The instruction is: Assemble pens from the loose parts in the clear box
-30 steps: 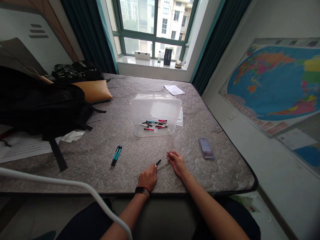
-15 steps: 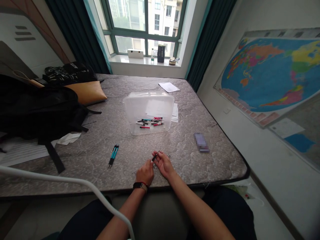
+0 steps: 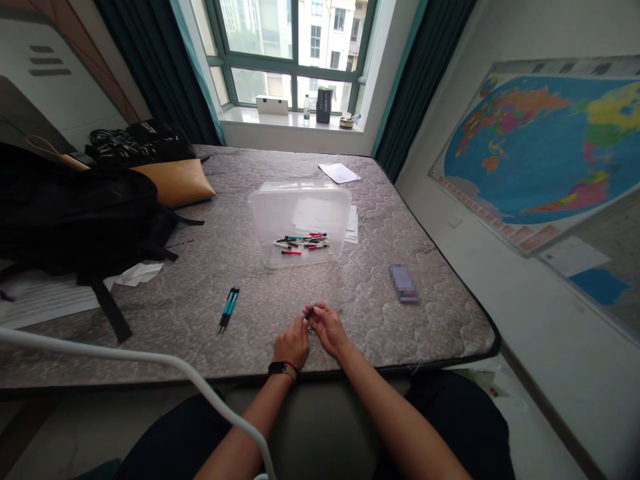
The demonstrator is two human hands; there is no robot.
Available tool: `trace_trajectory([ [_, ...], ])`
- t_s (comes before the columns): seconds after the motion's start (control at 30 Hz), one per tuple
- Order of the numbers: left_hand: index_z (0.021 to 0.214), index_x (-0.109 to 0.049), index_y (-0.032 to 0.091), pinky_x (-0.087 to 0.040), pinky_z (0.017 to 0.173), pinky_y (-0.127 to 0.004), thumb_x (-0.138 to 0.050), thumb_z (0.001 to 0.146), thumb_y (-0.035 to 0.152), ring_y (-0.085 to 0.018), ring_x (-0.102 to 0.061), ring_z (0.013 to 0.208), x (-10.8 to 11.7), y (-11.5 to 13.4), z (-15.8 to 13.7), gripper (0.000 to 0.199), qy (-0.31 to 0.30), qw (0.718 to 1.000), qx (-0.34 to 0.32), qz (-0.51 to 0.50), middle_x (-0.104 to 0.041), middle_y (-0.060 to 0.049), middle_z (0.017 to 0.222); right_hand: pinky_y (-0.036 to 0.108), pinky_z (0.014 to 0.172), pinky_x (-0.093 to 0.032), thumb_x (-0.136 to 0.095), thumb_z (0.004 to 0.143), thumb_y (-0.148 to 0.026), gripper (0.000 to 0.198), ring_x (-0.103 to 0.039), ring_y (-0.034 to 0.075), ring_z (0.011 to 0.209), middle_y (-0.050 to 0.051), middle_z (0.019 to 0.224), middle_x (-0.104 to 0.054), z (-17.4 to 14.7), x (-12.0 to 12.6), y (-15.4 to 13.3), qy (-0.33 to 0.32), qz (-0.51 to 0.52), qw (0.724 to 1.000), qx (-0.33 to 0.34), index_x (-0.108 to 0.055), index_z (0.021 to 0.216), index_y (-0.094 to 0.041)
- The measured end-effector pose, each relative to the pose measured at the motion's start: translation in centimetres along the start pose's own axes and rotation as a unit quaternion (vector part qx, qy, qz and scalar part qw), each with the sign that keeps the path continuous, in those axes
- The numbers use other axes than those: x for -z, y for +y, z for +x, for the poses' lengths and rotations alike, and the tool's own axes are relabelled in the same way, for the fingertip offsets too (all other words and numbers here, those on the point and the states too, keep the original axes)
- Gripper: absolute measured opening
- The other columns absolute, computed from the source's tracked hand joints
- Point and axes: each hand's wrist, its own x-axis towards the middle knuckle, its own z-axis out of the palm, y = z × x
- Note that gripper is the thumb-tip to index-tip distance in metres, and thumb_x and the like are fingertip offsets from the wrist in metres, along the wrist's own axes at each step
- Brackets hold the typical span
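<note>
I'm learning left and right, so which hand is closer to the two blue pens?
The left. The left hand is to the right of the two blue pens; the right hand is farther to their right.

Black-faced watch [image 3: 278, 369], red wrist cord [image 3: 289, 367], dark trousers [image 3: 457, 427]

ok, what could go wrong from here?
The small black pen-like item where the left hand and right hand meet might slip: it offers little to grip. The two slim teal-and-black pens lie loose on the quilted grey-brown fabric mattress, so a bump might roll them.
</note>
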Motion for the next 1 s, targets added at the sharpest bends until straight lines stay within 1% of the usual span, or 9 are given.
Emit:
trace_trajectory([
  [0.13, 0.109, -0.056, 0.021, -0.034, 0.060, -0.026, -0.024, 0.101, 0.035, -0.016, -0.065, 0.077, 0.20, 0.10, -0.01, 0.036, -0.002, 1.000, 0.000, -0.003, -0.070, -0.007, 0.095, 0.031, 0.086, -0.051, -0.074, 0.075, -0.022, 0.026, -0.067, 0.018, 0.095, 0.005, 0.097, -0.072, -0.04, -0.04, -0.02, -0.010, -0.011, 1.000, 0.005, -0.066, 0.100, -0.019],
  [0.2, 0.108, -0.056, 0.020, -0.034, 0.060, -0.026, -0.025, 0.101, 0.035, -0.016, -0.065, 0.078, 0.26, 0.15, 0.00, 0.035, -0.004, 1.000, 0.002, -0.003, -0.070, -0.007, 0.096, 0.031, 0.086, -0.051, -0.074, 0.076, -0.022, 0.025, -0.066, 0.018, 0.096, 0.006, 0.097, -0.072, -0.06, -0.04, -0.06, -0.010, -0.013, 1.000, 0.003, -0.068, 0.100, -0.018],
  [0.37, 0.106, -0.056, 0.020, -0.033, 0.060, -0.026, -0.025, 0.101, 0.033, -0.017, -0.066, 0.080, 0.29, 0.17, 0.00, 0.034, -0.005, 1.000, 0.003, -0.001, -0.071, -0.007, 0.096, 0.029, 0.084, -0.051, -0.076, 0.074, -0.021, 0.019, -0.066, 0.017, 0.093, 0.005, 0.095, -0.072, 0.00, 0.07, -0.07, -0.010, -0.008, 1.000, -0.001, -0.068, 0.091, -0.018],
  [0.57, 0.107, -0.056, 0.020, -0.031, 0.059, -0.026, -0.026, 0.101, 0.033, -0.017, -0.065, 0.077, 0.00, 0.02, 0.02, 0.033, 0.008, 1.000, -0.009, -0.001, -0.070, -0.007, 0.095, 0.026, 0.074, -0.051, -0.078, 0.072, -0.019, 0.019, -0.067, 0.016, 0.085, 0.003, 0.087, -0.072, 0.28, 0.19, 0.12, -0.003, 0.003, 1.000, -0.009, -0.061, 0.081, -0.020],
  [0.63, 0.108, -0.056, 0.020, -0.030, 0.058, -0.027, -0.026, 0.101, 0.032, -0.017, -0.065, 0.076, -0.10, -0.03, 0.04, 0.033, 0.016, 1.000, -0.012, 0.001, -0.070, -0.007, 0.095, 0.026, 0.074, -0.050, -0.077, 0.074, -0.021, 0.019, -0.066, 0.016, 0.086, 0.003, 0.089, -0.072, 0.25, 0.17, -0.01, -0.013, 0.002, 1.000, -0.008, -0.063, 0.088, -0.020],
  [0.73, 0.104, -0.056, 0.020, -0.029, 0.057, -0.027, -0.026, 0.101, 0.033, -0.017, -0.065, 0.074, -0.13, -0.04, 0.05, 0.033, 0.020, 1.000, -0.015, 0.002, -0.070, -0.006, 0.092, 0.028, 0.078, -0.050, -0.071, 0.081, -0.031, 0.028, -0.066, 0.017, 0.092, 0.007, 0.101, -0.071, 0.14, 0.23, -0.31, -0.034, 0.009, 0.999, -0.021, -0.065, 0.107, -0.020],
  [0.77, 0.102, -0.056, 0.020, -0.028, 0.057, -0.027, -0.026, 0.101, 0.033, -0.017, -0.065, 0.074, -0.12, -0.03, 0.04, 0.033, 0.021, 1.000, -0.016, 0.001, -0.070, -0.006, 0.092, 0.029, 0.079, -0.050, -0.069, 0.083, -0.034, 0.030, -0.066, 0.018, 0.094, 0.008, 0.105, -0.071, 0.12, 0.28, -0.37, -0.036, 0.012, 0.999, -0.029, -0.065, 0.109, -0.020],
  [0.87, 0.101, -0.056, 0.020, -0.027, 0.056, -0.027, -0.026, 0.101, 0.033, -0.017, -0.064, 0.073, -0.07, 0.00, 0.03, 0.033, 0.020, 1.000, -0.015, 0.000, -0.070, -0.007, 0.091, 0.030, 0.081, -0.050, -0.070, 0.081, -0.033, 0.026, -0.065, 0.019, 0.096, 0.008, 0.107, -0.070, 0.16, 0.44, -0.25, -0.031, 0.009, 0.999, -0.030, -0.068, 0.102, -0.018],
  [1.0, 0.103, -0.056, 0.020, -0.027, 0.056, -0.026, -0.026, 0.101, 0.032, -0.017, -0.064, 0.074, -0.01, 0.03, 0.04, 0.032, 0.021, 1.000, -0.017, 0.002, -0.070, -0.006, 0.091, 0.026, 0.075, -0.049, -0.075, 0.077, -0.027, 0.014, -0.064, 0.016, 0.088, 0.005, 0.095, -0.070, 0.26, 0.42, 0.16, -0.008, -0.018, 1.000, 0.001, -0.067, 0.086, -0.019],
])
